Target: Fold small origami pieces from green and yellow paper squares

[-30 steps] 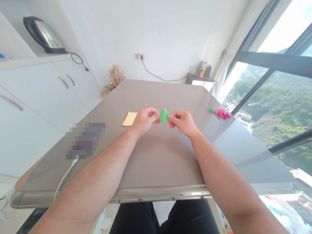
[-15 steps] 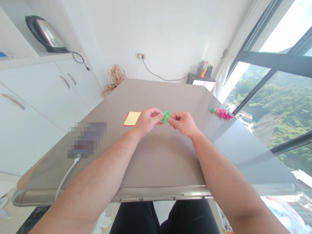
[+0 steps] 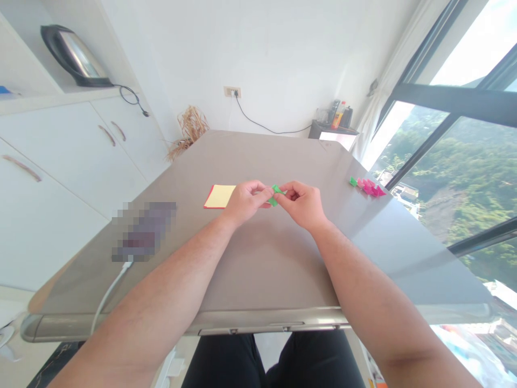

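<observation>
Pinching green paper [image 3: 273, 202] | both hands [image 3: 247, 201] [image 3: 304, 203] | partly covered, apparently folded

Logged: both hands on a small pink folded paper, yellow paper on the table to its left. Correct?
Not pink: the head view shows green folded paper in the left hand and right hand. The yellow paper is as you say.

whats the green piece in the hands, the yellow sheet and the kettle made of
Green piece: probably thin, fairly matte paper; it looks folded.
Yellow sheet: likely matte paper, being flat and without shine.
Kettle: body looks like glossy metal, from its silvery reflections; black parts may be plastic.
</observation>
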A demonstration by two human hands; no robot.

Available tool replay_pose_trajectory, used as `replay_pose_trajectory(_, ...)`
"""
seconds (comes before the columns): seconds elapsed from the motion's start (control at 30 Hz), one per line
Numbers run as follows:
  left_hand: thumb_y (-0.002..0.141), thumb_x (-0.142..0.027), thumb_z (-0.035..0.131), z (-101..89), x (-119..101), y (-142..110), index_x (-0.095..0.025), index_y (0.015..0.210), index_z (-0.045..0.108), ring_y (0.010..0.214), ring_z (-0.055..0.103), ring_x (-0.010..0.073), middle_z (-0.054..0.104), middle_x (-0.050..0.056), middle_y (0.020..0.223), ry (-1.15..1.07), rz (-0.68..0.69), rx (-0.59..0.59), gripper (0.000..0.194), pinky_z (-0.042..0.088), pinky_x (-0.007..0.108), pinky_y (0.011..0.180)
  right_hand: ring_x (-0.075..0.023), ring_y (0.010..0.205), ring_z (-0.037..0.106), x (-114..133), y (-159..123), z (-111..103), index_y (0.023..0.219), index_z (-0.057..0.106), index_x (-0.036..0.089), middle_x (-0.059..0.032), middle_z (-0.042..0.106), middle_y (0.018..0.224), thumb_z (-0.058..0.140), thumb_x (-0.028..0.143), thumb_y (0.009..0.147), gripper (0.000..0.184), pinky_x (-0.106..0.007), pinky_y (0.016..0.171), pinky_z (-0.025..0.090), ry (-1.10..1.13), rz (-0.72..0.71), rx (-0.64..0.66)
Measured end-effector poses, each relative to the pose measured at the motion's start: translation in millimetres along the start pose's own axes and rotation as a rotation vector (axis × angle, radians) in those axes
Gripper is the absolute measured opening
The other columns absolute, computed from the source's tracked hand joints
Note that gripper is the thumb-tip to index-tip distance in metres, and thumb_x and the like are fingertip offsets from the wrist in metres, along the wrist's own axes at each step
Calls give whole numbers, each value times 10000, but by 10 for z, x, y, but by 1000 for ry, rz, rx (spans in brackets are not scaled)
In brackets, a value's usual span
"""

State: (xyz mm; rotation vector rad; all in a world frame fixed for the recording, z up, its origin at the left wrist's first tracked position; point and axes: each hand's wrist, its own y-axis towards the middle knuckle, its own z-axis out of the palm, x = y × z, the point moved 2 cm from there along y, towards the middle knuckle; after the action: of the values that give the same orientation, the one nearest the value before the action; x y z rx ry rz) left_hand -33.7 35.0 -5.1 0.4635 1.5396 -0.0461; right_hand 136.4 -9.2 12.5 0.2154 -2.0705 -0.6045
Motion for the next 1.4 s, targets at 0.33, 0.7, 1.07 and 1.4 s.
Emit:
replay_pose_trajectory(0.33,787,-502,768,29,2,-13,-172,856,755,806,721,202,734,52,860,48,24,57,338,650,408,780,-105,536,494,-11,2,28,859,756,212,45,573,574,663,304,789,148,-268,601,425,-44,-73,-11)
replay_pose_trajectory(0.7,773,-504,787,24,1,-18,-185,966,753,817,740,221,758,63,933,109,18,102,375,639,428,815,-114,540,526,-12,1,14,856,764,210,34,606,591,659,293,793,148,-278,608,447,-17,-61,-13)
replay_pose_trajectory(1.07,852,-530,674,62,-35,-33,-162,855,761,828,708,205,718,58,854,47,6,84,378,652,383,766,-123,571,547,-12,-9,39,838,765,213,26,601,587,659,295,796,140,-273,618,454,-88,-173,-58)
replay_pose_trajectory(1.4,856,-559,646,33,-28,-38,-175,836,752,772,733,213,733,50,812,216,32,25,399,627,332,709,-124,578,548,-12,-22,43,826,765,210,14,617,609,601,270,823,175,-272,617,442,-126,-224,-54)
